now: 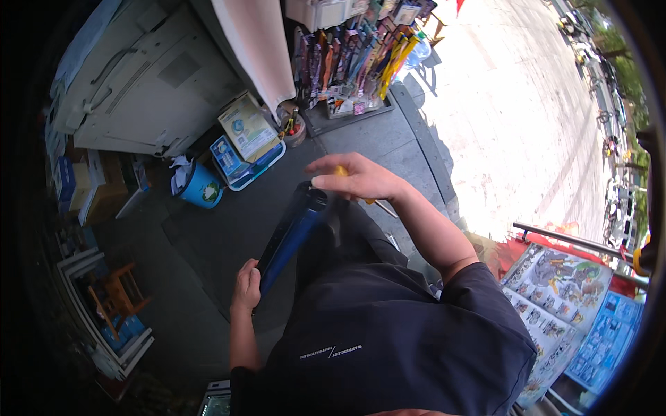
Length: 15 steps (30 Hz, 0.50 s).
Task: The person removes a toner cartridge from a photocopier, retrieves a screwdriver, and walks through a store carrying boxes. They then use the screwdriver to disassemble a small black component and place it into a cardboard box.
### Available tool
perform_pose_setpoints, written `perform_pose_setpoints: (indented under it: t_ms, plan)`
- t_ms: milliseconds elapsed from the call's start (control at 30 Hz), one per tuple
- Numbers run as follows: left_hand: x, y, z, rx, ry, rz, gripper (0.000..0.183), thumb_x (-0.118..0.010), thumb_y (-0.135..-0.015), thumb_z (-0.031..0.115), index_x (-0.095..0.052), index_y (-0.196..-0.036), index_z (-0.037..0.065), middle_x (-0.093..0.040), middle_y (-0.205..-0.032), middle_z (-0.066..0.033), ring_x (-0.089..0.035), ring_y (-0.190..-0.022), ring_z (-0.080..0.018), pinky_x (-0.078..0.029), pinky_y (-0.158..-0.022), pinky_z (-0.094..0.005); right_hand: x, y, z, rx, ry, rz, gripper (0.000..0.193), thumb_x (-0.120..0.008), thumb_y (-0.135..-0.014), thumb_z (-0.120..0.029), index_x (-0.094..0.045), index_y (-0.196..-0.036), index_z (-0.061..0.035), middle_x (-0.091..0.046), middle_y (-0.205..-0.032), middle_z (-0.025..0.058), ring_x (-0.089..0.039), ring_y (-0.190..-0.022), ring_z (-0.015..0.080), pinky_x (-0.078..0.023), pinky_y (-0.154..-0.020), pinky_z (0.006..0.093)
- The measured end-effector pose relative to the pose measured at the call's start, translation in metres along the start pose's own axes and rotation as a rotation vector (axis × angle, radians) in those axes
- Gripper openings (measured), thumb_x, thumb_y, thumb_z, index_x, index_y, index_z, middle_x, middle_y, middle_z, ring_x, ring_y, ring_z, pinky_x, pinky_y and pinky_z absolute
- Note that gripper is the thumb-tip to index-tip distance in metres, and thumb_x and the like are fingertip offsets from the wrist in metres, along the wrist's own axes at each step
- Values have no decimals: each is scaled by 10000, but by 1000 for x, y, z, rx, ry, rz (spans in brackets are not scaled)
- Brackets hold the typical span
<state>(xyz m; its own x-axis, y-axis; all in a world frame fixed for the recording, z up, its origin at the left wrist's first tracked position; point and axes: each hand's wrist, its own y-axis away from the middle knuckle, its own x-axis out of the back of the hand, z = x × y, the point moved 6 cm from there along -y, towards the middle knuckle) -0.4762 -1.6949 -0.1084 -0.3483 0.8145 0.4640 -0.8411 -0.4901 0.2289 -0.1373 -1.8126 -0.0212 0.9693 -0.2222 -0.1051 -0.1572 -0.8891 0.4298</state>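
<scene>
My left hand grips the lower end of a long blue-and-black tube, fingers wrapped round it. The tube's long axis runs from that hand, low and near my body, up and to the right toward my right hand, so it lies slanted across the front of my dark shirt. The upper end sits just under the right hand's fingertips, touching or nearly so; I cannot tell which. The right hand is closed round a small yellow-orange object, mostly hidden by the fingers; a short orange tip shows below the hand. What it is, I cannot make out. The right hand is nearer the tube's open upper end, the left nearer its base.

Below, on the dark floor: a blue bucket with crumpled paper and a blue crate holding a flat box. A rack of hanging coloured goods stands further off. Picture posters lie to my right, partly cut off by the rim.
</scene>
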Motion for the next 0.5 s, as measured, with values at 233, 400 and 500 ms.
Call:
perform_pose_setpoints:
  t_ms: [233,400,500]
  plan:
    - [-25,-19,34,-80,-119,-154,462,-343,-1048,310,-566,-979,-89,-587,-921,-269,-558,-866,-443,-445,-797,-442,19,57,15,111,192,228,473,-702,-894,-416,-707,-1087,17,-717,-944,148,-675,-891,237,-531,-810,352]
    - [-53,-43,57,57,-85,-257,528,-321,-1069,358,-584,-1037,-98,-630,-977,-263,-597,-914,-404,-452,-826,-436,59,95,35,128,186,326,467,-677,-900,-415,-715,-1057,23,-723,-936,177,-693,-883,269,-536,-812,365]
    - [-86,-61,92,48,-74,-357,556,-318,-1076,391,-590,-1067,-94,-647,-988,-236,-610,-927,-348,-455,-838,-414,90,124,44,128,212,373,475,-673,-897,-424,-718,-1036,28,-724,-939,187,-697,-883,288,-540,-807,375]
